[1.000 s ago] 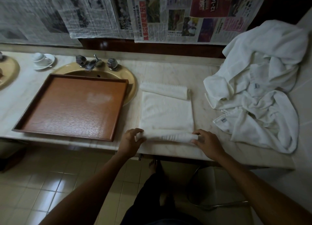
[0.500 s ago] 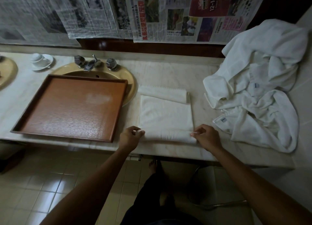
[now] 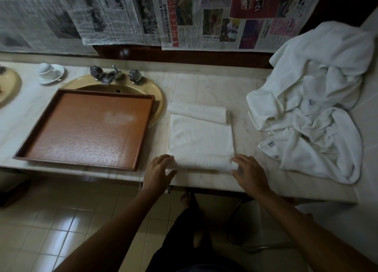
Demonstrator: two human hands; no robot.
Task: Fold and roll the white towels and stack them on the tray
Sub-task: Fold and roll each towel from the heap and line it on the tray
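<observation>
Counter: marble counter [image 3: 204,87] under newspaper-covered wall.
Towel: folded towel [image 3: 201,141] near the front edge, its near end rolled.
Hands: my left hand [image 3: 158,172] and right hand [image 3: 248,172], fingers spread, press the roll's ends.
Tray: tray [image 3: 86,128] bare, over the sink [image 3: 159,106].
Pile: unfolded towels [image 3: 313,100] at the right end.

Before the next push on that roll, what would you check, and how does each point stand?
1. Left hand on the roll's left end: ok.
2. Right hand on its right end: ok.
3. Roll even across its width: cannot tell, blurred.
4. Flat towel ahead lies smooth: ok.
5. Tray bare, ready for rolls: ok.
6. Towel pile clear of the roll's path: ok.
</observation>
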